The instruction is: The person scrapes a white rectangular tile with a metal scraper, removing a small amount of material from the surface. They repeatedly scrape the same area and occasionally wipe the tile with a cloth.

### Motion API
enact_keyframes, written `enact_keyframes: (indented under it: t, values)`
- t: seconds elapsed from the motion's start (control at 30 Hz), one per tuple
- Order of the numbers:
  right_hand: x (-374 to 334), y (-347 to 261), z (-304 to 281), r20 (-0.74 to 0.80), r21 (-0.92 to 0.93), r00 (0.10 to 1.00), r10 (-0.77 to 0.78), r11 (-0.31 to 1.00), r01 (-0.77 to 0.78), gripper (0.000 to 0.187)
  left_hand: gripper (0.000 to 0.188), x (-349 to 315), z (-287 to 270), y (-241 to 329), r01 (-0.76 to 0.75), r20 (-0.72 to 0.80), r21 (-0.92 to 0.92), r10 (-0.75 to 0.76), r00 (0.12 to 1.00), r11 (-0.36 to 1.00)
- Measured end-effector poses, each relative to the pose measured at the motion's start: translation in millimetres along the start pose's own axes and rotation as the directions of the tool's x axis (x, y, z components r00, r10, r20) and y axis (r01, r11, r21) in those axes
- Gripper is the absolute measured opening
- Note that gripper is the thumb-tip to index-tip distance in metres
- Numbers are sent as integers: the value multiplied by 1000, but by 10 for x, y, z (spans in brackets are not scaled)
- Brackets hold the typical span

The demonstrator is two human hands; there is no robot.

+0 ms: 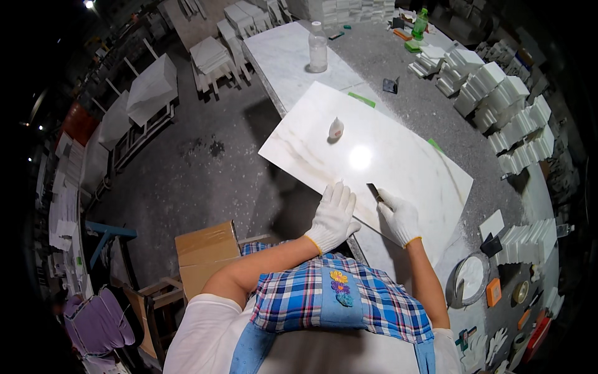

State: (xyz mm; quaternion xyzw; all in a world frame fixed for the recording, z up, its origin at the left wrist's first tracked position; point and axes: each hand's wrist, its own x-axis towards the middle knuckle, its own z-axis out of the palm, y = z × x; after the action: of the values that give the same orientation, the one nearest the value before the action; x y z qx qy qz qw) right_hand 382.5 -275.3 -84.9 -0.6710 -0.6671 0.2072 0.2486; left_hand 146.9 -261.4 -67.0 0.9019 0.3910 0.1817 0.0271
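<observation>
A polished white stone slab (411,153) with faint tan veins lies before me on the work table. My left hand (333,217), in a white knit glove, rests flat at the slab's near edge, its fingers stretched out and pointing away from me. To its right, my right hand (400,217), also gloved, is closed around a small dark scraper blade (374,191) whose tip points up and left over the slab. Farther back on the slab stands a small white squeeze bottle (336,129) with a pointed nozzle. The fingers under the blade are partly hidden.
A clear plastic bottle (317,50) stands on another pale slab behind. Stacked white tiles (479,87) line the right side. At lower right sit a round tub (471,280) of white paste, an orange block (493,292) and loose gloves (476,352). A cardboard box (208,257) stands at my left.
</observation>
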Motion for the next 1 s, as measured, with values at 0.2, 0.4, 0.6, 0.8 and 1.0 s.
enact_keyframes:
  t: [0.2,0.4,0.6,0.8,1.0]
  values:
    - [163,-83,-14,10,-22,1000,-5,1000,5,40,83,-17,36,-3,21,-7,-3,-21,1000,1000]
    - [190,-123,-40,116,-125,993,-24,991,39,38,83,26,-53,6,26,18,-46,-25,1000,999]
    - [235,-15,8,33,-16,998,-58,998,59,38,81,-4,25,-13,-1,-37,-15,0,999,1000]
    - [321,25,33,67,-73,996,-60,995,65,38,81,11,-15,-12,3,-23,-13,-3,1000,1000]
    - [323,33,0,96,-82,989,-111,989,119,39,82,17,-11,-14,-2,-21,-23,2,1000,1000]
